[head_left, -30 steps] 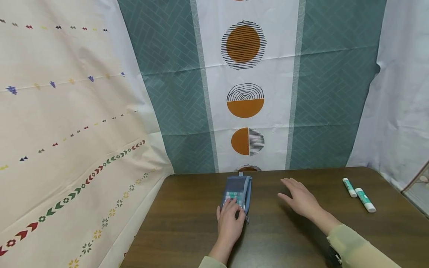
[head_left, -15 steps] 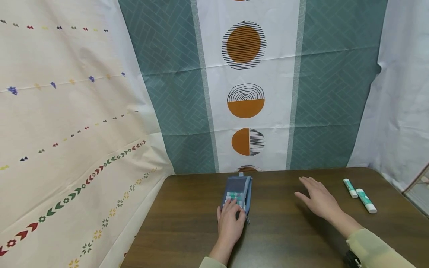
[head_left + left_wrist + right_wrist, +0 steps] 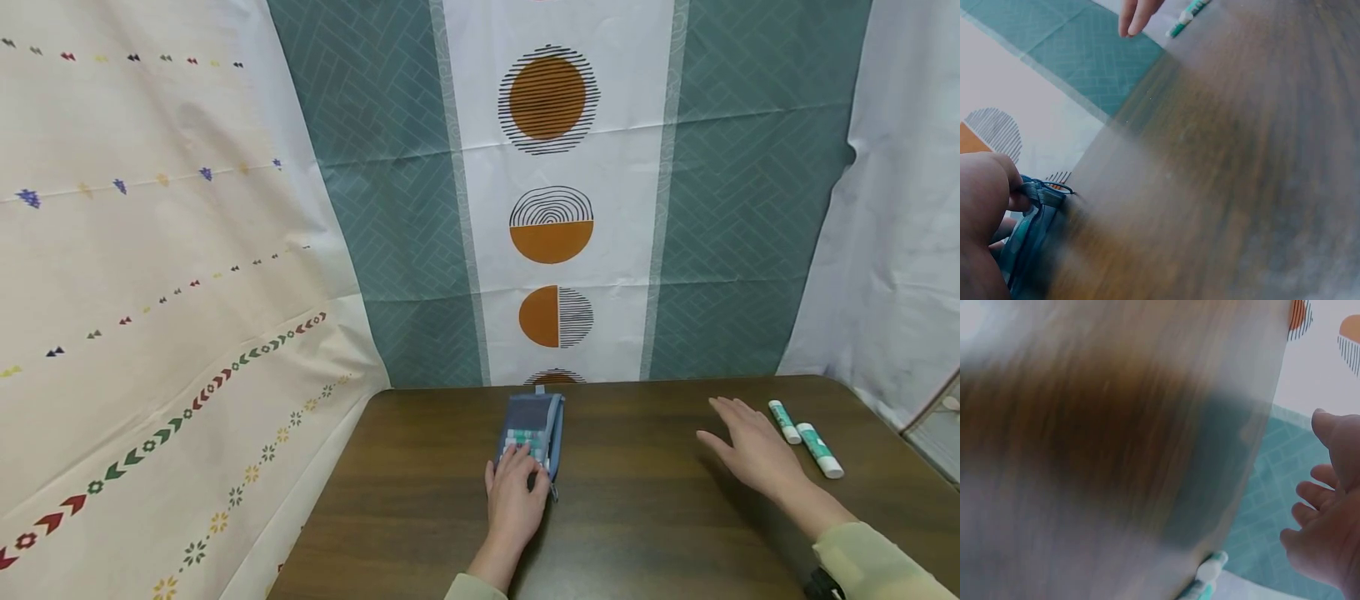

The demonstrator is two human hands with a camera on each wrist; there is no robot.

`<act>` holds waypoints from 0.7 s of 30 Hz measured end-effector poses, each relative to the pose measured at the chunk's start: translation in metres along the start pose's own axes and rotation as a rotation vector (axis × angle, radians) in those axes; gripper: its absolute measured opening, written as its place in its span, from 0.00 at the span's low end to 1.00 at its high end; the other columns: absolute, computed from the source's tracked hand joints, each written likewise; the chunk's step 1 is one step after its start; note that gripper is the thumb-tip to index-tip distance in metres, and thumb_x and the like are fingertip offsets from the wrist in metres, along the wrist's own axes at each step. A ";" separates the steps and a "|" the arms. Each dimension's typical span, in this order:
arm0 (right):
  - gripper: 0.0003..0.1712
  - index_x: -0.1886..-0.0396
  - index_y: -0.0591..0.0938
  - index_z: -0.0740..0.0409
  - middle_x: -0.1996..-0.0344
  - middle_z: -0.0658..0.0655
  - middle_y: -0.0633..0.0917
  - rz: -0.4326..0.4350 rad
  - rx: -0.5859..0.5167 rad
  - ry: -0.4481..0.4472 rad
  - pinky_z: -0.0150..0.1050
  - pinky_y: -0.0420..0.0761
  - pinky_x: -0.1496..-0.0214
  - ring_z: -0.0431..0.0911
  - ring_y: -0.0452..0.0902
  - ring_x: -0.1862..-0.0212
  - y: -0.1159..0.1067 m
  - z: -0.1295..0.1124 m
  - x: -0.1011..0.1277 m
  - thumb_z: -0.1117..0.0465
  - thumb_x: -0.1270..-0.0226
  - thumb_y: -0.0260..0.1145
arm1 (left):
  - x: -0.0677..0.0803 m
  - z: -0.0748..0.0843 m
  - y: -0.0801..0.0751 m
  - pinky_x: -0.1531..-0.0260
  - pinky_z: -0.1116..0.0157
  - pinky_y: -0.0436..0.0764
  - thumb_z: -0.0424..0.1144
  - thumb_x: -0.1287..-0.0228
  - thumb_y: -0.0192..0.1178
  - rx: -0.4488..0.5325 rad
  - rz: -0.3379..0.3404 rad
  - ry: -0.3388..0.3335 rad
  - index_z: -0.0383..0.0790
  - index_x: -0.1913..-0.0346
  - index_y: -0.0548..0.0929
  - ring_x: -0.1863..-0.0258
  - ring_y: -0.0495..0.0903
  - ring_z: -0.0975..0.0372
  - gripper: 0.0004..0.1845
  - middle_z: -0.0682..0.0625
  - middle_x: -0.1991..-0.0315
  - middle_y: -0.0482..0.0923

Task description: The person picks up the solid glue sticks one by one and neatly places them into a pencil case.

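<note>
A blue zip pouch [image 3: 528, 414] with a see-through window lies flat at the back middle of the table, several green-and-white tubes showing inside it. My left hand [image 3: 516, 498] is at its near end, fingers over the window; in the left wrist view the thumb and a finger pinch the edge of the pouch [image 3: 1030, 231]. My right hand [image 3: 753, 446] hovers over the right half of the table, fingers stretched out and holding nothing. Just right of it lie two green-and-white glue sticks, a smaller one [image 3: 784, 422] and a larger one [image 3: 820, 451].
The dark wooden table [image 3: 622, 533] ends at a patterned curtain [image 3: 558, 208] behind it. Cream embroidered cloth [image 3: 187, 375] hangs along the left side, and white cloth [image 3: 900, 233] along the right.
My right hand has moved rightward across the table, from near the pouch to close by the two glue sticks. The left hand and the pouch have stayed in place.
</note>
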State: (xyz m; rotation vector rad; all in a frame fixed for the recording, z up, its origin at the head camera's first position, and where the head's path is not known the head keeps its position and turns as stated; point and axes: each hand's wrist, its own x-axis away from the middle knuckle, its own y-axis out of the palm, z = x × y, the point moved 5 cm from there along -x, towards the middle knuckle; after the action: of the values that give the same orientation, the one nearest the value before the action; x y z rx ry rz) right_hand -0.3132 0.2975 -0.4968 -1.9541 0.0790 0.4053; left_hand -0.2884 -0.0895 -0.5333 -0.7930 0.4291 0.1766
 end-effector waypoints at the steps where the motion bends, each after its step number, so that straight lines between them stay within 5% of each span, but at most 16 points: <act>1: 0.43 0.23 0.69 0.78 0.27 0.84 0.70 0.007 0.006 0.001 0.78 0.62 0.26 0.81 0.61 0.24 -0.002 0.002 0.001 0.51 0.21 0.72 | 0.000 0.000 0.000 0.27 0.25 0.59 0.36 0.30 0.68 0.000 -0.001 -0.001 0.51 0.72 0.81 0.25 0.77 0.44 0.12 0.44 0.33 0.86; 21: 0.37 0.31 0.74 0.81 0.33 0.86 0.74 0.145 0.119 -0.031 0.81 0.66 0.33 0.82 0.68 0.31 -0.024 0.048 0.027 0.55 0.23 0.73 | -0.001 0.000 0.000 0.26 0.24 0.58 0.36 0.29 0.67 0.003 -0.004 0.011 0.50 0.72 0.81 0.24 0.76 0.44 0.12 0.44 0.33 0.86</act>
State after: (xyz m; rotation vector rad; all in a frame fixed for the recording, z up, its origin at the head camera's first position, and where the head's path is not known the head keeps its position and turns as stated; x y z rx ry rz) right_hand -0.2938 0.3543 -0.5013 -1.8299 0.2210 0.5152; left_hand -0.2893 -0.0899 -0.5329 -0.7918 0.4380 0.1680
